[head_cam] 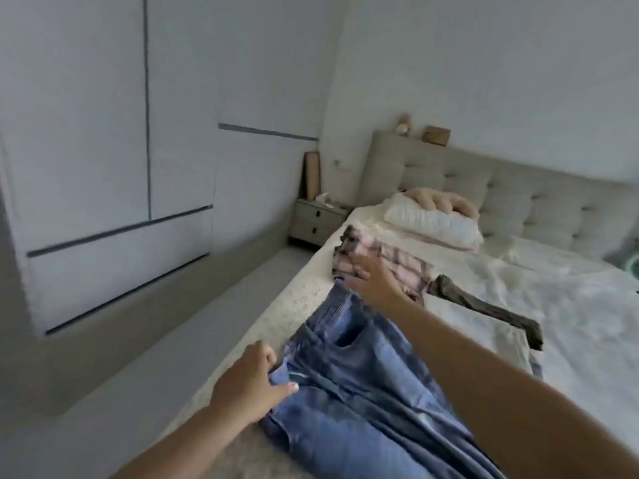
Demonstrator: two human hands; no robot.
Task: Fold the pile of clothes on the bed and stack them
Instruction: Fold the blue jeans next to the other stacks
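While motion blur softens most of the room, the blue jeans (363,378) lie plainly across the near corner of the bed (570,305), and their legs run out of view at the bottom edge. The left hand (252,385) grips the denim at the waistband's near end, thumb lying on top of the cloth and fingers curled under its edge. The right hand (371,280) reaches to the far end of the waistband with fingers spread and fairly straight; whether they touch the denim or hover over it cannot be told, because the hand is smeared. Just beyond the jeans sits a folded stack of pink plaid clothes (383,266), partly covered by that right hand. To the right of the jeans a dark olive garment (491,309) trails over a pale folded piece (511,344), whose edges blend into the sheet. Well beyond the jeans, a white pillow (432,221) and a peach cushion (439,202) rest against the tufted headboard (539,198). Left of the headboard stands a two-drawer nightstand (316,219); the small items on top of it are too blurred to name.
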